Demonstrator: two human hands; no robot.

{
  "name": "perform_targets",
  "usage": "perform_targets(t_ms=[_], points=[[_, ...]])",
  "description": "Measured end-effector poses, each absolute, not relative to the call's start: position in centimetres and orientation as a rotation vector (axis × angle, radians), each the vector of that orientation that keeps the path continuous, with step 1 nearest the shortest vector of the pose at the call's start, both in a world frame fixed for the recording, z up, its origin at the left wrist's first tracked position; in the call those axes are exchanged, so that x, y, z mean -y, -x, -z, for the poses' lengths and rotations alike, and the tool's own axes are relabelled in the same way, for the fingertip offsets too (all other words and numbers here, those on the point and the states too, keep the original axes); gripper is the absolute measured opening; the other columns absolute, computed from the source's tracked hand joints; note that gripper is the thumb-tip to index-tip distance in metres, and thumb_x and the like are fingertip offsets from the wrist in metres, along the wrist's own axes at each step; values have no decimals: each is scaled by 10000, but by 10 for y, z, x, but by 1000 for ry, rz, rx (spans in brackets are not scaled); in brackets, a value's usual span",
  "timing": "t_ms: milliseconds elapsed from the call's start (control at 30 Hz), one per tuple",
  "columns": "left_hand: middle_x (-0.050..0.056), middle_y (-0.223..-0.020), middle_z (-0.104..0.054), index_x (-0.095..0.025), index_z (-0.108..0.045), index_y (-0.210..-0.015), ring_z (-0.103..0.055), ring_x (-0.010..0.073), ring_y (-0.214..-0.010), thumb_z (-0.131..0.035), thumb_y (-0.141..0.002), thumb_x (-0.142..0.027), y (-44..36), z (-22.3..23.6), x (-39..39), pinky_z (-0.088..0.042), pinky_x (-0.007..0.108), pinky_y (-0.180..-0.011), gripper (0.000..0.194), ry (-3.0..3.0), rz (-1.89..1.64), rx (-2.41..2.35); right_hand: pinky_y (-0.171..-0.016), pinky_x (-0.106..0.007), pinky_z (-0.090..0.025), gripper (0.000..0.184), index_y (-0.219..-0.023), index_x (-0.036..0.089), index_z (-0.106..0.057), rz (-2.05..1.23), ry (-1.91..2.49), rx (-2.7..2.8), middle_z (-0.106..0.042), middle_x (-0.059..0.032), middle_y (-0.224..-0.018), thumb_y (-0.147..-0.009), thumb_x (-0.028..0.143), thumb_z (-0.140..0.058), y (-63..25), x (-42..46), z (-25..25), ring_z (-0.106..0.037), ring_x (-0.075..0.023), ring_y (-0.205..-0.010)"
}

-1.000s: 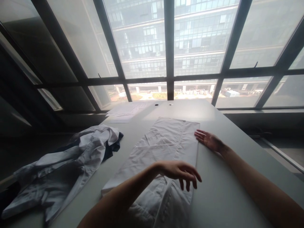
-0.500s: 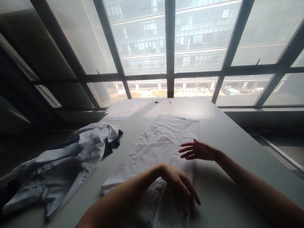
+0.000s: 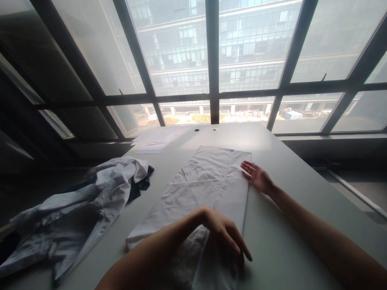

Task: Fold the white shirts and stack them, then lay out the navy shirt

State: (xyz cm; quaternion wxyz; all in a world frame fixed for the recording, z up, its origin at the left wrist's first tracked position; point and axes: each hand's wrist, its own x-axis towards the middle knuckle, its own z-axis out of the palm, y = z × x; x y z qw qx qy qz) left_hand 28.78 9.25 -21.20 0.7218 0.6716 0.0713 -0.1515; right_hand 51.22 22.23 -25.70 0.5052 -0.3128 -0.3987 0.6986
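A partly folded white shirt lies lengthwise on the table, with wrinkles and a layer folded across its middle. Over its near part my left hand is bent at the wrist, fingers apart and pointing down to the right by the shirt's right edge. Whether those fingertips press on the cloth is hard to tell in the shadow. My right hand lies at the far right edge of the shirt, its fingers stretched out and resting over the cloth, holding nothing.
A heap of white and dark blue clothes hangs about the table's left edge. Sheets of paper lie at the far left corner of the white table. Large windows stand behind it.
My right hand has moved from above the shirt to its far right edge and turned. My left hand stays nearly in place. The view has shifted slightly.
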Motion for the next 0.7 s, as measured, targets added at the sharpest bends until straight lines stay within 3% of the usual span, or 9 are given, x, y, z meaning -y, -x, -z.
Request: perform_targets(t_ms=[100, 267, 400, 533, 700], points=[[21, -1059, -757, -146, -760, -1203, -706, 298, -1123, -792, -809, -286, -287, 211, -92, -520, 331, -1010, 419, -1503, 317, -154, -1203, -469, -366, 408, -1291, 255, -625, -1776, 700, 1056, -542, -84, -1512, -984, 478, -476, -525, -215, 247, -441, -254, -1445], [15, -1080, -753, -158, -741, -1239, -665, 287, -1201, -761, -833, -254, -286, 211, -92, -463, 313, -1074, 417, -1547, 342, -155, -1190, -542, -316, 605, -1418, 221, -560, -2385, 372, 1491, -433, -137, -1593, -911, 547, -618, -524, -179, 224, -445, -343, -1434], [18, -1089, -752, -160, -756, -1208, -653, 294, -1221, -755, -833, -262, -287, 210, -92, -463, 318, -1076, 389, -1553, 343, -178, -1181, -522, -322, 632, -1402, 167, -581, -2653, 308, 1633, -481, -209, -1541, -895, 532, -677, -508, -163, 225, -466, -350, -1418], [4, -1071, -756, -193, -767, -1180, -683, 297, -1172, -789, -803, -277, -289, 212, -94, -501, 316, -1034, 386, -1553, 349, -150, -1183, -503, -344, 556, -1430, 194, -548, -2585, 463, 1448, -532, -179, -1504, -1006, 551, -501, -501, -168, 234, -534, -296, -1369], [13, -1041, -757, -165, -758, -1191, -708, 291, -1120, -789, -797, -272, -290, 214, -94, -528, 315, -993, 410, -1519, 353, -143, -1167, -440, -413, 496, -1354, 153, -564, -2140, 663, 1065, -546, -187, -1478, -1051, 500, -382, -507, -199, 248, -552, -246, -1349]])
